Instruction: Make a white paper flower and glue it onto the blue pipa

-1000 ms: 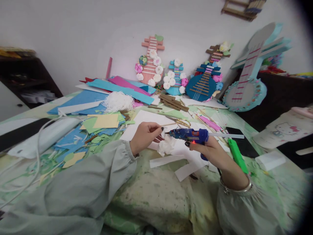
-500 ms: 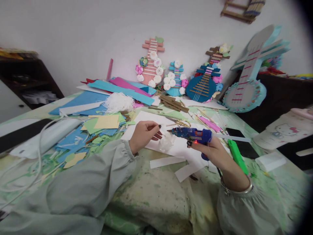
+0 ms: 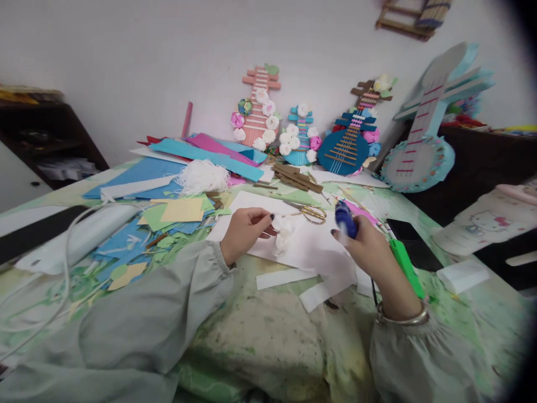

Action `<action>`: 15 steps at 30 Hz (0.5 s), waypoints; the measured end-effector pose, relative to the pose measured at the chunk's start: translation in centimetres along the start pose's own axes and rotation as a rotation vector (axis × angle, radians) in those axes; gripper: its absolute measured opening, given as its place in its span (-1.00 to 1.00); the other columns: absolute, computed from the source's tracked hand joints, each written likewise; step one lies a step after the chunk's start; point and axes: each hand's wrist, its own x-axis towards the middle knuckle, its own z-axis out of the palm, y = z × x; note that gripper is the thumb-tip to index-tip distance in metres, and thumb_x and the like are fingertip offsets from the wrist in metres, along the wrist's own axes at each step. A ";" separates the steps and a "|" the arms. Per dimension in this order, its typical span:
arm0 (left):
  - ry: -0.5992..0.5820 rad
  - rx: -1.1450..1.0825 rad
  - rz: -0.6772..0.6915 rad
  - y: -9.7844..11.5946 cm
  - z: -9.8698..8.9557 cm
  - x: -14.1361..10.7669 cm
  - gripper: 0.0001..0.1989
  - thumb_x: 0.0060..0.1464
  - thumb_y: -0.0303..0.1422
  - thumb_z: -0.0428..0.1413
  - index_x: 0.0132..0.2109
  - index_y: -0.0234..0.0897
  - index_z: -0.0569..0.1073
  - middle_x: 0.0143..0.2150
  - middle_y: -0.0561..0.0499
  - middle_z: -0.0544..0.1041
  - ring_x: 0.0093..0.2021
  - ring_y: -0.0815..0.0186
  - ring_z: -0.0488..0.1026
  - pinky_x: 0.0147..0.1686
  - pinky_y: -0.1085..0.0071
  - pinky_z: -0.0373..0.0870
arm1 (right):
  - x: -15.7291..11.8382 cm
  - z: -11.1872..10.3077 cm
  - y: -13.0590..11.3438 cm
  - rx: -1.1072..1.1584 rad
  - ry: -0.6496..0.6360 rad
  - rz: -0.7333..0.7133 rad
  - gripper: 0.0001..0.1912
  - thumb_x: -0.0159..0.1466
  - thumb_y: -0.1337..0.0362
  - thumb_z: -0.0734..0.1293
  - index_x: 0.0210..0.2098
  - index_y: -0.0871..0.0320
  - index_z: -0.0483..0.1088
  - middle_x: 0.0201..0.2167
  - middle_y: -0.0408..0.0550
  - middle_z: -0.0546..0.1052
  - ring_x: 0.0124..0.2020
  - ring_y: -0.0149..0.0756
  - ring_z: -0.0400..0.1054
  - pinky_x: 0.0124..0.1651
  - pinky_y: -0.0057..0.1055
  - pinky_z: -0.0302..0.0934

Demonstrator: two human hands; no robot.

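My left hand [image 3: 248, 234] pinches a crumpled white paper flower [image 3: 283, 235] by its left edge, over a white sheet [image 3: 239, 206]. To the right, my right hand [image 3: 364, 240] is wrapped round a blue glue gun [image 3: 345, 219], blurred, its nozzle turned away from the flower. Gold-handled scissors [image 3: 314, 214] lie on the sheet between the hands, just behind the flower. Two white paper strips [image 3: 286, 278] rest at the sheet's near edge.
Paper scraps [image 3: 168, 215] and a ball of white strings [image 3: 203, 176] cover the left side. A green tool [image 3: 406, 268], a black phone [image 3: 413, 243] and a cup [image 3: 489, 221] stand or lie at right. Decorated cardboard instruments [image 3: 344, 150] lean against the wall.
The glue gun in my right hand has swung away from the flower, its nozzle turning from leftward to away from me. My left hand has stayed nearly still.
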 end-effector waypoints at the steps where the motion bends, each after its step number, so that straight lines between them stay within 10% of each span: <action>1: 0.008 -0.018 0.002 0.0 0.0 0.1 -0.80 -0.03 -0.30 0.15 -0.33 -0.40 0.50 -0.47 -0.03 0.56 -0.43 0.27 0.58 -0.48 0.50 0.51 | 0.3 0.2 0.4 -0.115 -0.029 0.038 -0.60 0.12 0.03 0.26 -0.21 0.23 0.34 -0.40 0.08 0.49 -0.38 -0.10 0.39 -0.43 -0.34 0.14; 5: 0.007 -0.098 -0.006 0.2 -0.1 0.1 -0.77 -0.05 -0.27 0.20 -0.32 -0.39 0.50 -0.46 -0.02 0.58 -0.41 0.24 0.59 -0.46 0.48 0.52 | 0.9 0.9 1.1 -0.312 -0.205 0.193 -0.56 0.15 0.04 0.26 -0.14 0.28 0.33 -0.22 0.27 0.49 -0.18 0.09 0.41 -0.26 -0.19 0.23; 9: 0.003 -0.199 -0.046 0.7 -0.1 -0.2 -0.73 -0.08 -0.25 0.24 -0.30 -0.40 0.51 -0.45 -0.04 0.60 -0.41 0.25 0.59 -0.43 0.47 0.52 | 0.5 1.1 0.6 -0.303 -0.005 0.169 -0.48 0.12 0.07 0.32 -0.05 0.32 0.30 0.04 0.43 0.33 0.13 0.37 0.14 0.00 0.20 0.07; 12: -0.009 -0.297 -0.097 0.8 0.1 -0.4 -0.71 -0.12 -0.25 0.27 -0.30 -0.40 0.51 -0.45 -0.05 0.60 -0.42 0.27 0.59 -0.46 0.50 0.50 | -0.1 1.3 -0.6 0.135 0.077 -0.145 -0.49 0.12 0.14 0.35 0.01 0.23 0.23 0.07 0.29 0.31 0.16 0.14 0.15 0.12 0.09 0.06; 15: -0.053 -0.368 -0.131 0.7 0.3 -0.5 -0.70 -0.14 -0.25 0.28 -0.30 -0.38 0.50 -0.44 -0.04 0.61 -0.44 0.29 0.58 -0.48 0.51 0.48 | -1.1 2.1 -2.0 0.820 -0.299 -0.322 -0.46 0.12 0.15 0.36 0.05 0.08 0.15 0.08 0.11 0.31 0.04 -0.13 0.30 0.07 -0.13 0.21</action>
